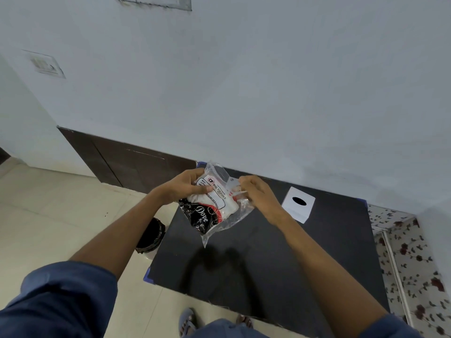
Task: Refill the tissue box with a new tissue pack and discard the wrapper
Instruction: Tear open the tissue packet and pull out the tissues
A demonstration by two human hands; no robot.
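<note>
I hold a tissue pack [214, 203] in a clear plastic wrapper above the far left part of the black table [268, 264]. The pack is white with a label and a black printed end. My left hand [188, 189] grips its upper left side. My right hand [253, 193] pinches the wrapper's upper right edge, and loose clear plastic hangs down below it. The white tissue box [298, 204], with a dark oval slot on top, stands on the table to the right of my hands.
A small bin with a black liner [151, 236] stands on the tiled floor just left of the table. A white wall rises behind the table. A floral-patterned surface [415, 264] borders the table on the right. My sandalled feet show at the table's near edge.
</note>
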